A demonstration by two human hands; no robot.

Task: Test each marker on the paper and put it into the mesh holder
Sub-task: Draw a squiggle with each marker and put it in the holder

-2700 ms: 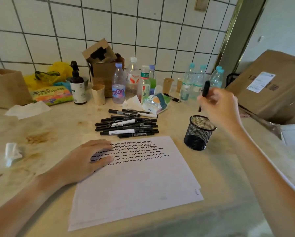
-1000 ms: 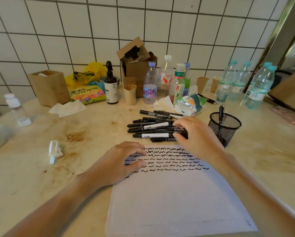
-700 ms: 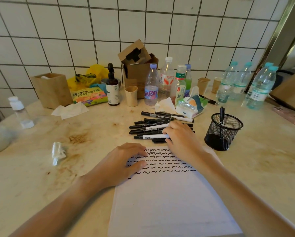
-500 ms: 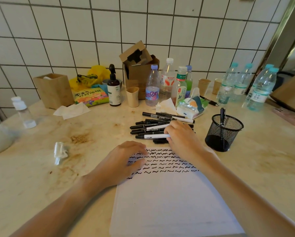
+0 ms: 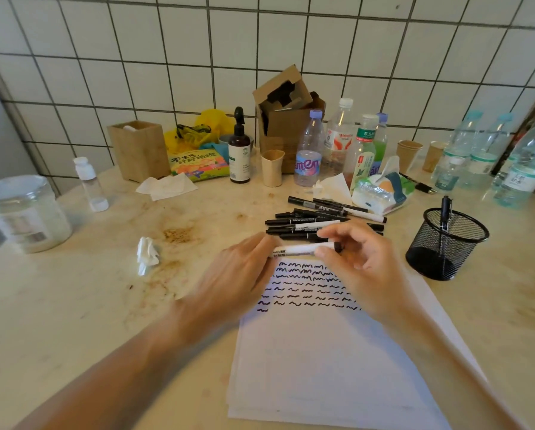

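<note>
Your left hand (image 5: 235, 274) and right hand (image 5: 362, 259) both pinch a white-barrelled marker (image 5: 300, 249), held level just above the top edge of the paper (image 5: 322, 367). The mesh holder (image 5: 446, 243) stands to the right on the counter (image 5: 74, 305), with one marker upright inside it.

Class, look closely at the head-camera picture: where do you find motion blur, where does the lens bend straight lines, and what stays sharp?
Head view: the left hand and its forearm are smeared by motion; the right hand is softer-edged but clearer; the wall tiles curve from wide-angle distortion; the mesh holder and the squiggles on the paper stay fairly sharp; lighting is soft, with no harsh glare.
</note>
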